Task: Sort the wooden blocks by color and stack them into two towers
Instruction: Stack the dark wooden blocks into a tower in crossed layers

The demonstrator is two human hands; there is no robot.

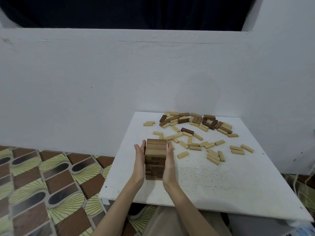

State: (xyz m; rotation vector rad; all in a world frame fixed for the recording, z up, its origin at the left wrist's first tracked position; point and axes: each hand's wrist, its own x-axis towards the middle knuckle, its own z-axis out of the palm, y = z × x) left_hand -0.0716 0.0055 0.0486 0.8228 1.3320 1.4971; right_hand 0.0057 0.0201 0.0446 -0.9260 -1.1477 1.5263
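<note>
A tower of brown wooden blocks (155, 159) stands near the left edge of the white table (221, 184). My left hand (140, 162) lies flat against the tower's left side, fingers straight. My right hand (169, 164) presses flat against its right side. Farther back lies a heap of mixed dark and light blocks (196, 122). Several loose light blocks (213, 150) are scattered right of the tower.
A white wall (119, 82) rises right behind the table. To the left, a patterned brown and green floor (42, 184) lies below the table edge. Cords (303, 183) hang at the far right.
</note>
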